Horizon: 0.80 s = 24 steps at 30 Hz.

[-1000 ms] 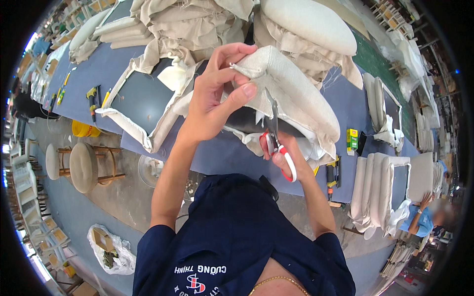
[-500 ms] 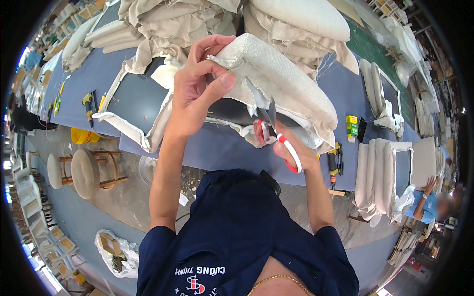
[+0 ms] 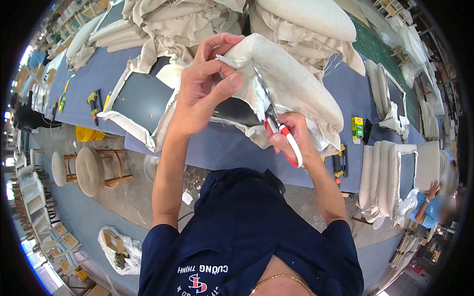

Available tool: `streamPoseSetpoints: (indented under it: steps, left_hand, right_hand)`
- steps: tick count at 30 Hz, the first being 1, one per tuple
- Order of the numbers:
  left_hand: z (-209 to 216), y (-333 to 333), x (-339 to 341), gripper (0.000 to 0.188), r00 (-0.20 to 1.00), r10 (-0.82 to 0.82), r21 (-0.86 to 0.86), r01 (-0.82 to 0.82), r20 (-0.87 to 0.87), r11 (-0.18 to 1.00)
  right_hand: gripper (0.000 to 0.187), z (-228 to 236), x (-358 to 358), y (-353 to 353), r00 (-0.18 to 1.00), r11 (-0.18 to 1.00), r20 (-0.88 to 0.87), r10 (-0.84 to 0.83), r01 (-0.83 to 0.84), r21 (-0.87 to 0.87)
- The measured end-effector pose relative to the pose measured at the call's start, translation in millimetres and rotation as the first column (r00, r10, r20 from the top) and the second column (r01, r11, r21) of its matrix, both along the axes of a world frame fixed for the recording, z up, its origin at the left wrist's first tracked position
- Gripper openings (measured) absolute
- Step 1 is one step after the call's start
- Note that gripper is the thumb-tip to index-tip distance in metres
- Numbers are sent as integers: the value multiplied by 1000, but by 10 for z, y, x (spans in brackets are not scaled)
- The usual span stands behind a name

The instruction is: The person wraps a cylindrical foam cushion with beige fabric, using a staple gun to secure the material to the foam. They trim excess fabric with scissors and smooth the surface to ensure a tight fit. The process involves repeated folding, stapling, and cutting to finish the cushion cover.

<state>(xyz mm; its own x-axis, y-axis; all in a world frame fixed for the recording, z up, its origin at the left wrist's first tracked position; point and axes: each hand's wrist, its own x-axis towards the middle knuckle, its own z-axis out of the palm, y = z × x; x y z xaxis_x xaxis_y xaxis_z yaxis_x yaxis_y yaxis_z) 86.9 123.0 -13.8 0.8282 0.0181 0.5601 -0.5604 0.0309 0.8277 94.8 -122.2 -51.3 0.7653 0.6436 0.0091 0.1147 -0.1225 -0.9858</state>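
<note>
Both bare hands were at work over the near edge of the bench (image 3: 197, 148), which had a blue covering; the cushion (image 3: 301, 86), in pale beige fabric, was at the middle of that edge, tilted up with its dark underside partly exposed; the left hand (image 3: 205, 89) was at the cushion's left corner, its grip clamped on the fabric there between thumb and fingers; the right hand (image 3: 294, 130) was lower, before the cushion's open side, its grip clamped on the handles of the scissors (image 3: 291, 145), which were red and white; their blades pointed away from the wearer and lay against the loose fabric below the held corner, where white lining showed; whether the blades were fully closed could not be told.

A seat panel (image 3: 140, 96), dark with a pale fabric border, lay left of the cushion by the near edge; a yellow and black hand tool (image 3: 93, 104) lay farther toward the bench's left end; a second tool (image 3: 338, 165) of like colouring lay right of the cushion near the near edge; a small green and yellow box (image 3: 357, 128) stood farther back on that side; a pile of cushions (image 3: 306, 19) with ragged fabric edges stood toward the far edge.
</note>
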Motion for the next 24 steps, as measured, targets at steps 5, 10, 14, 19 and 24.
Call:
streamPoseSetpoints:
  steps: [5,10,14,19,24]
  left_hand:
    - [41,-57,-27,17,1000,5,27,-5,-1,1000]
    - [80,-50,-2,16,999,-27,27,28,-32,999]
    - [150,-43,23,12,995,-20,205,41,-101,978]
    - [97,-30,11,8,998,-11,64,15,-57,998]
    - [191,59,130,5,986,-129,94,139,-107,986]
  right_hand:
    - [58,143,20,5,1000,999,9,-9,9,44]
    - [46,94,-40,52,997,997,-49,-56,59,50]
    - [46,13,-57,45,996,989,-31,-85,88,115]
    - [55,81,86,159,999,998,-19,43,-42,44]
    - [54,66,79,150,993,998,121,-1,-6,62]
